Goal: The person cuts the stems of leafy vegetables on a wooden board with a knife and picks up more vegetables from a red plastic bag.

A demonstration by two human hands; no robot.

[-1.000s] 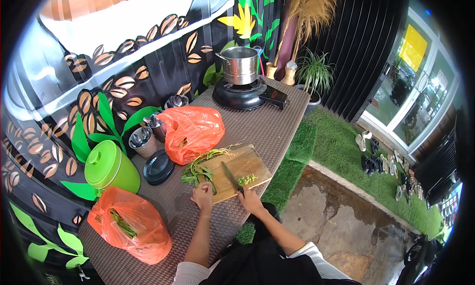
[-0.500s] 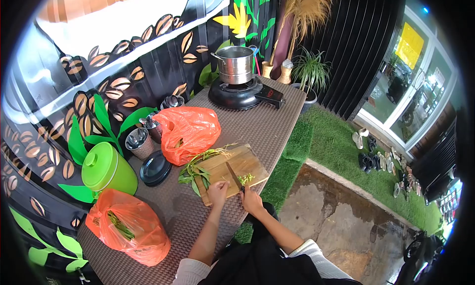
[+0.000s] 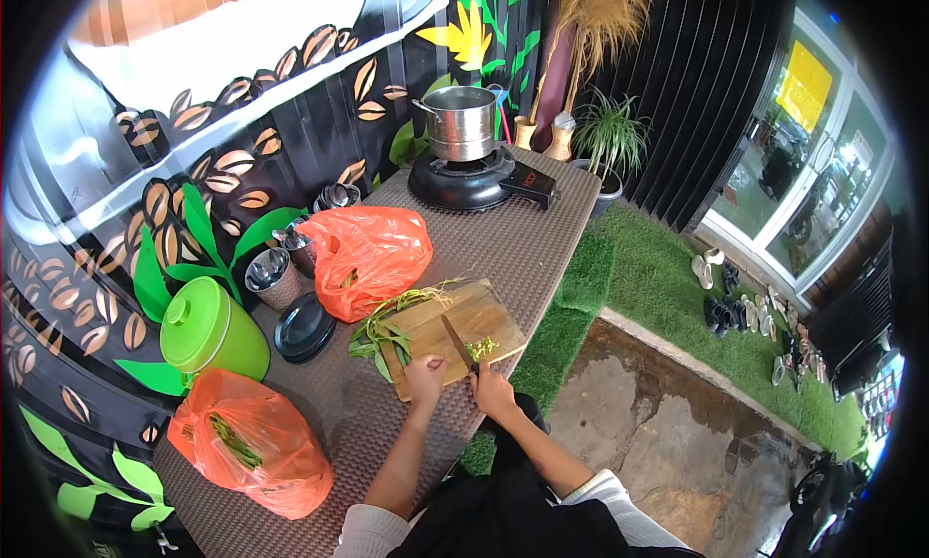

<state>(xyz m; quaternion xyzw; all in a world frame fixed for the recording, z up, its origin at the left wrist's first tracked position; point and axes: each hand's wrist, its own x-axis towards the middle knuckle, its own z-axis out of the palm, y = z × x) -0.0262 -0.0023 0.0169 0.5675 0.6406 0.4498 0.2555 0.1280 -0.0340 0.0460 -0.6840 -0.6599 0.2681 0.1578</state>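
Observation:
A wooden cutting board (image 3: 455, 323) lies near the table's front edge. My right hand (image 3: 493, 391) is closed round the handle of a knife (image 3: 458, 342), whose blade lies over the board, pointing away from me. Just right of the blade is a small pile of chopped greens (image 3: 481, 349). My left hand (image 3: 424, 378) is closed at the board's near left edge; what its fingers hold, if anything, is hidden. Long leafy stems (image 3: 385, 332) rest along the board's left side, close to that hand.
Behind the board sits an orange plastic bag (image 3: 373, 258); another bag (image 3: 254, 452) with greens stands at the left. Black plates (image 3: 304, 328), a green container (image 3: 212, 333) and cutlery cups (image 3: 272, 279) line the wall side. A steel pot (image 3: 461, 124) stands on a black stove (image 3: 462, 185).
My left hand has shifted very slightly left, off the board's middle. My right hand and the knife have hardly moved.

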